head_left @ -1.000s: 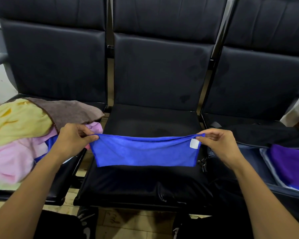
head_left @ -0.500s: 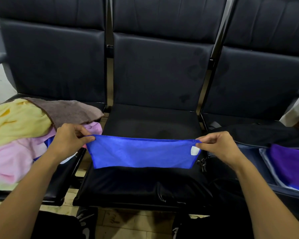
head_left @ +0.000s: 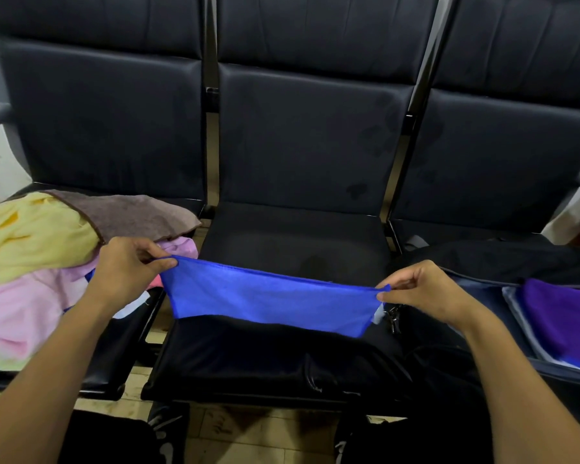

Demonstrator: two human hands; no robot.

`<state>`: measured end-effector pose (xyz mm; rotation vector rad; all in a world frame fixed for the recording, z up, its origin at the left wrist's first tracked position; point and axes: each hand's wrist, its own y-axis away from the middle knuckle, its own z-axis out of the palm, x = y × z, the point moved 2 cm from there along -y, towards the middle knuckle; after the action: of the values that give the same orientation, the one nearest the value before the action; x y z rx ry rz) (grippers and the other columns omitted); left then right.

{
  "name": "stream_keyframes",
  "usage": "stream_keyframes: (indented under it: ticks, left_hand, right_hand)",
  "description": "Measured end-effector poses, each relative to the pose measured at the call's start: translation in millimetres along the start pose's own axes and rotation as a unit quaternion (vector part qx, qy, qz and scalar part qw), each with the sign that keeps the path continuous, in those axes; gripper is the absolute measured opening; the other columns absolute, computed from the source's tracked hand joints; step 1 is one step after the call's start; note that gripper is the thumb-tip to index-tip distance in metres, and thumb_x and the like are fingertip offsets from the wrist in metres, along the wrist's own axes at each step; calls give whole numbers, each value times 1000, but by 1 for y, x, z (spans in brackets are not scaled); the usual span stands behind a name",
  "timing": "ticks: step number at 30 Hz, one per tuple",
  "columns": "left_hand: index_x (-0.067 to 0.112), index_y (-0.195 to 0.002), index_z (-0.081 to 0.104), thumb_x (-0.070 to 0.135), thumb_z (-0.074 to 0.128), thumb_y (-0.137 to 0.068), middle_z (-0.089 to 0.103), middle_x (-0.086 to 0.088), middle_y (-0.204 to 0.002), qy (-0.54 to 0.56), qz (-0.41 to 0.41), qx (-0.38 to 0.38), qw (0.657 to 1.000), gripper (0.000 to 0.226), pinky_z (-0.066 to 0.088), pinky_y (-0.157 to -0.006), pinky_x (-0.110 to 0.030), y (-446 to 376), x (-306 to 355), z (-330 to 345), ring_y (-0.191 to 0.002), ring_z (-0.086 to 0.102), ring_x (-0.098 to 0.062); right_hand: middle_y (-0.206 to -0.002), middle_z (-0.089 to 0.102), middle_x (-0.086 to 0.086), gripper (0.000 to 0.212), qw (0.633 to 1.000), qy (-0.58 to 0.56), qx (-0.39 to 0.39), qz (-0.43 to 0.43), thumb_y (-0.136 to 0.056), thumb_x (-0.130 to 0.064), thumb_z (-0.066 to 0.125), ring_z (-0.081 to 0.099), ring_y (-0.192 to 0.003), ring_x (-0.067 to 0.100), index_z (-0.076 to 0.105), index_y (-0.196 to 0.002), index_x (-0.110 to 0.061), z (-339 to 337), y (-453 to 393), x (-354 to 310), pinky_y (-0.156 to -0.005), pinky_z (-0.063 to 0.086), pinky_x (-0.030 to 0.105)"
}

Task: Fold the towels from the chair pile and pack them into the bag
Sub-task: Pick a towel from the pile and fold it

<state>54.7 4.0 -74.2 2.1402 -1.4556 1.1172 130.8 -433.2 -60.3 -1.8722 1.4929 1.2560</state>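
A blue towel (head_left: pixel 268 296) is stretched flat between my hands, folded over, just above the middle seat (head_left: pixel 295 249). My left hand (head_left: pixel 124 272) pinches its left corner and my right hand (head_left: pixel 426 289) pinches its right corner, which sits lower. The pile of towels (head_left: pixel 31 262), yellow, brown and pink, lies on the left seat. On the right seat an open dark bag (head_left: pixel 503 262) holds a purple towel (head_left: pixel 563 316).
Three dark padded chairs stand in a row with metal posts between their backs. A zipper pull (head_left: pixel 394 318) of the bag hangs near my right hand. Tiled floor (head_left: pixel 248 426) and my shoes show below the seat edge.
The towel has sunk closer to the seat and tilted, its right end dropping lower. My right hand moved down and the white label slipped under the fold.
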Motion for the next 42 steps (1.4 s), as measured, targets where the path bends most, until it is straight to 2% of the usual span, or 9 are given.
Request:
stream_keyframes:
  ticks: [8, 13, 19, 22, 27, 30, 32, 36, 42]
  left_hand:
    - [7, -79, 73, 3, 79, -77, 71, -8, -76, -9, 1, 1, 1000, 7, 50, -62, -12, -2, -4, 2, -73, 65, -19]
    - [5, -79, 72, 2, 79, -76, 70, -9, -76, 0, -5, 0, 1000, 8, 51, -80, -35, 0, -1, 3, -75, 65, -23]
    - [16, -70, 69, 2, 81, -74, 70, -6, -74, 18, -1, -5, 1000, 18, 54, -78, -33, 0, 0, 1, -77, 67, -23]
    - [17, -69, 67, -1, 81, -72, 69, -1, -70, 54, -15, -19, 998, 22, 55, -78, -30, 1, 0, 3, -75, 66, -19]
    - [5, -96, 73, -4, 74, -79, 72, -11, -89, 91, 1, -29, 995, 19, 50, -87, -37, 1, 5, 7, -87, 65, -24]
    - [17, -81, 69, 0, 71, -84, 68, -2, -85, 52, 20, -36, 998, 17, 49, -85, -36, 2, 8, 8, -86, 63, -20]
    - [18, -82, 63, 0, 62, -91, 66, -3, -86, 110, 23, -84, 990, 20, 48, -80, -34, 4, 10, 10, -82, 60, -15]
    - [12, -92, 58, 9, 48, -100, 61, -22, -98, 283, -66, -137, 947, 13, 51, -74, -40, 7, 20, 15, -85, 59, -28]
    - [16, -91, 60, 14, 52, -99, 64, -8, -88, 304, -76, -97, 945, 12, 49, -62, -33, 10, 34, 18, -71, 64, -13]
  right_hand:
    - [-82, 77, 9, 5, 1000, -9, 0, 29, -75, 1, 83, 70, -73, 10, 79, -74, -2, 1, 3, -2, -71, 54, 16]
    - [-76, 73, 10, 9, 1000, -12, 8, 16, -75, -3, 84, 67, -72, 11, 76, -71, 0, 1, 5, 0, -70, 52, 17]
    - [-78, 76, 14, 11, 990, -46, 130, -10, -80, -8, 81, 67, -67, 11, 74, -78, -1, -1, 1, 2, -59, 51, 17]
    - [-81, 76, 13, 10, 982, -52, 181, -24, -79, -6, 82, 71, -74, 18, 73, -83, -3, -4, -3, 5, -72, 58, 29]
    - [-78, 75, 3, 9, 978, -46, 194, -60, -89, -9, 72, 69, -74, 9, 75, -97, -13, -3, -5, 2, -70, 55, 20]
    - [-85, 68, 26, 17, 978, -23, 199, -59, -94, -18, 67, 59, -72, 20, 71, -90, -2, 1, -8, 2, -71, 51, 37]
    - [-86, 65, 28, 23, 975, -54, 208, -49, -96, -22, 64, 56, -73, 23, 64, -90, 0, 3, -8, 0, -71, 49, 41]
    - [-77, 61, 13, 24, 967, -153, 202, -38, -100, -22, 59, 52, -69, 18, 58, -83, -6, 7, -8, -6, -63, 46, 28]
    - [-72, 65, 12, 15, 953, -218, 211, 1, -99, -19, 61, 58, -61, 20, 61, -92, -5, 13, -17, -5, -55, 48, 21]
